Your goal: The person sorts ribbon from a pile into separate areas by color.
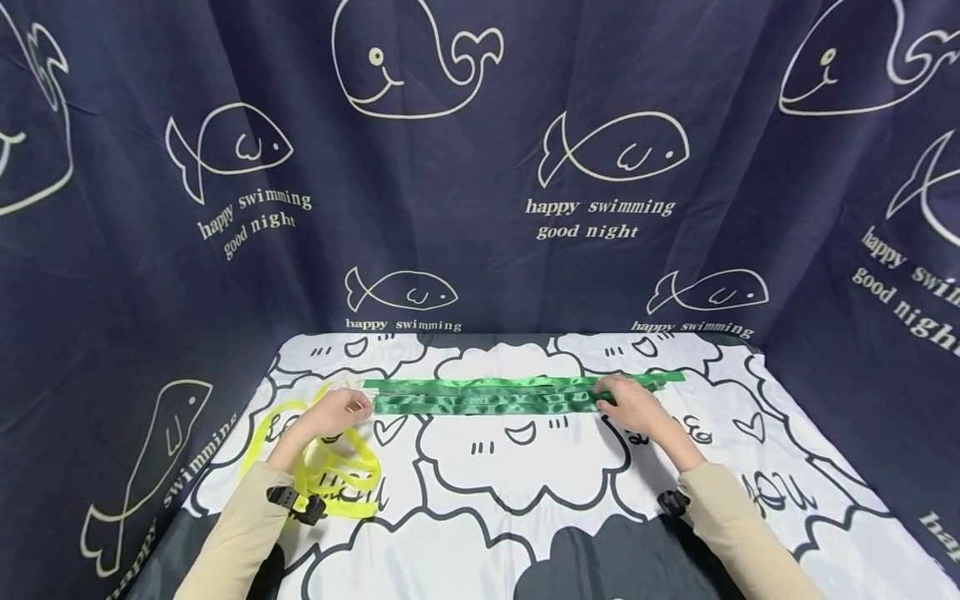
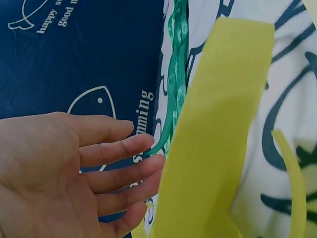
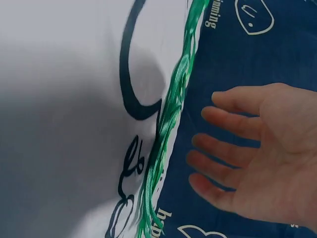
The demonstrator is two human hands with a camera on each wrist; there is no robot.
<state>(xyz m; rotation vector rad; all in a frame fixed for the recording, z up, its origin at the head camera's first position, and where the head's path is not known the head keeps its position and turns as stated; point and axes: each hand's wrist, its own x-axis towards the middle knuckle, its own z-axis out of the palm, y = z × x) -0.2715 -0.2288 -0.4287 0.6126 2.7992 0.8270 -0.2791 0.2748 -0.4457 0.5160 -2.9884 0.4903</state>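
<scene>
Several lengths of shiny green satin ribbon (image 1: 480, 406) lie stretched side by side across the cloth in the head view. My left hand (image 1: 341, 412) is at their left end, its fingers loosely bent. At the other end my right hand (image 1: 632, 407) hovers with its fingertips over the ribbon. In the right wrist view the fingers (image 3: 225, 148) are spread, with a gap between them and the green strands (image 3: 171, 106). The left wrist view has the left fingers (image 2: 119, 151) extended and holding nothing. A yellow ribbon (image 2: 218, 109) crosses close in front of that camera.
Loops of yellow ribbon (image 1: 356, 509) lie beneath and around my left forearm. A white cloth with cloud drawings (image 1: 517, 458) covers the table. Dark blue curtains (image 1: 495, 192) printed with fish and whales stand behind it and at both sides.
</scene>
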